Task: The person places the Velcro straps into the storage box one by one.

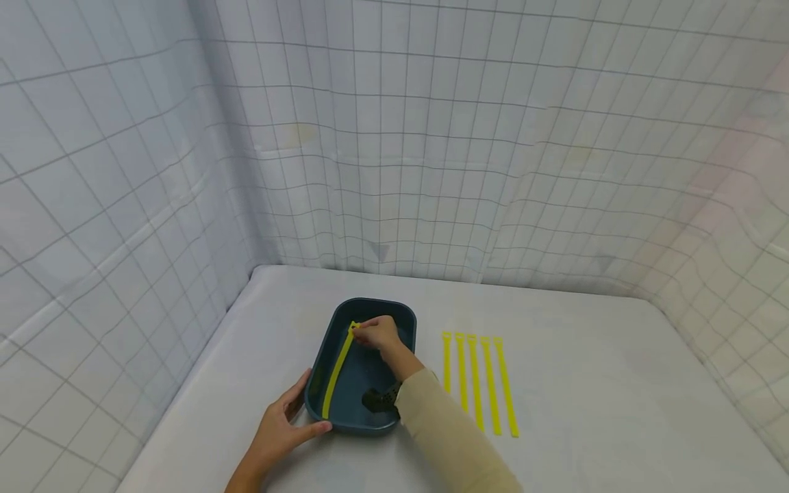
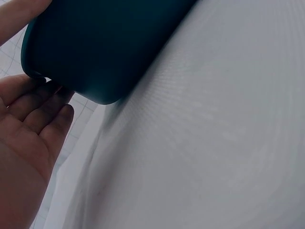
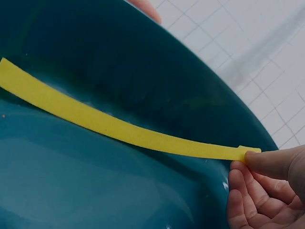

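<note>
A dark teal basin stands on the white table. My right hand reaches over it and pinches the slotted end of a yellow hook-and-loop cable tie between thumb and fingers. The tie slants along the basin's left side, its free end toward the near left corner. In the right wrist view the tie bows gently inside the basin. At that near left corner my left hand steadies the basin, thumb at the front rim and loosely extended fingers along the left side. Seen from the left wrist, the fingertips are partly hidden behind the wall.
To the right of the basin, several more yellow ties lie side by side on the table; my right sleeve covers part of them. A dark wrist-worn device overlaps the basin. Gridded white cloth surrounds the table.
</note>
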Tool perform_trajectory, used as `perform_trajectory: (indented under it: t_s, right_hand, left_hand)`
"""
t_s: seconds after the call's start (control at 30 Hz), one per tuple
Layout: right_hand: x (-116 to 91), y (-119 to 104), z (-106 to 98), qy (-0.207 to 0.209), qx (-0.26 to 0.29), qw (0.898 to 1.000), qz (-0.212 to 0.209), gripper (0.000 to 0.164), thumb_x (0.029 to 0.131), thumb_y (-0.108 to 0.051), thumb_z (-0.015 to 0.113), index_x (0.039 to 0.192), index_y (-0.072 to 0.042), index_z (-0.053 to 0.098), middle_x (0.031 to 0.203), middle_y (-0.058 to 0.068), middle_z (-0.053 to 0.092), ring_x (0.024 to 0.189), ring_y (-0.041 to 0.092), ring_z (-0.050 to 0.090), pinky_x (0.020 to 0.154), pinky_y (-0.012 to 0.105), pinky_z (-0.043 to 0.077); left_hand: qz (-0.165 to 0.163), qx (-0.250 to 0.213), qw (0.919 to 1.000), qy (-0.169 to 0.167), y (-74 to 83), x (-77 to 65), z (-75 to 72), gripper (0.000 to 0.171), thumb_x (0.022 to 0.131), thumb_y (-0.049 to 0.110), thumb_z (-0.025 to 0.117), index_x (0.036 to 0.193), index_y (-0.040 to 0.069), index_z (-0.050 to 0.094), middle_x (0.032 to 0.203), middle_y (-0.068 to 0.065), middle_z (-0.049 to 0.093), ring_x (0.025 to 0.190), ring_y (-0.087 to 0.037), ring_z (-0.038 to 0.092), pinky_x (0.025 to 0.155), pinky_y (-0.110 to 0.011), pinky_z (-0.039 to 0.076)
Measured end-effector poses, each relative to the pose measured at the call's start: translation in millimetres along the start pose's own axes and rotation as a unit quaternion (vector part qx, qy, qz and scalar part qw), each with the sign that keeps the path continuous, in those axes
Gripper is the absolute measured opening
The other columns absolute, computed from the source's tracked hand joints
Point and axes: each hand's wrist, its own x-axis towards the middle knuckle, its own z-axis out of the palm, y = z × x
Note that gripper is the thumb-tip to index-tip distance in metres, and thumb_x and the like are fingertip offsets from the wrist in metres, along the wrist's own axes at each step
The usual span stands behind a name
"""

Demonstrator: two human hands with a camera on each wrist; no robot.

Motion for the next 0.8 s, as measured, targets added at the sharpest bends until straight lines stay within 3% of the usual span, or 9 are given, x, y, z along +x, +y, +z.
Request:
perform_trajectory:
  t_s: [0.17,0.5,0.8]
  right_hand:
    - [2.0,0.3,1.9,0.011,-0.013,1.000,0.007,0.013,0.079,-0.002,0.070,0.088,0.007,0.068,0.079,0.012,0.068,0.065,0.015,0.063,0.062,0.028,0.057]
    - [3.0,3.4,15.7,0.013,-0.098,0.995,-0.006,0.009,0.077,-0.004,0.073,0.080,0.004,0.071,0.068,0.005,0.065,0.059,0.011,0.058,0.054,0.022,0.053]
    - [3.6,6.8,23.6,0.025,-0.118,0.993,0.004,0.007,0.076,-0.006,0.073,0.075,0.000,0.071,0.063,0.002,0.063,0.056,0.010,0.056,0.050,0.022,0.050]
  left_hand:
    - [0.001,0.000,1.0000,-0.001,0.3,0.2,0.6,0.090,0.069,0.018,0.082,0.142,0.001,0.032,0.143,-0.013,0.032,0.128,-0.022,0.032,0.099,-0.033,0.037]
    - [-0.011,-0.001,0.9999,0.005,-0.5,-0.9,1.5,0.089,0.069,0.019,0.082,0.142,0.002,0.033,0.143,-0.013,0.033,0.129,-0.023,0.032,0.100,-0.038,0.036]
    - [-0.010,-0.009,0.9999,0.003,-1.1,-1.6,2.0,0.089,0.069,0.019,0.082,0.142,0.002,0.033,0.144,-0.013,0.033,0.129,-0.023,0.032,0.101,-0.038,0.035]
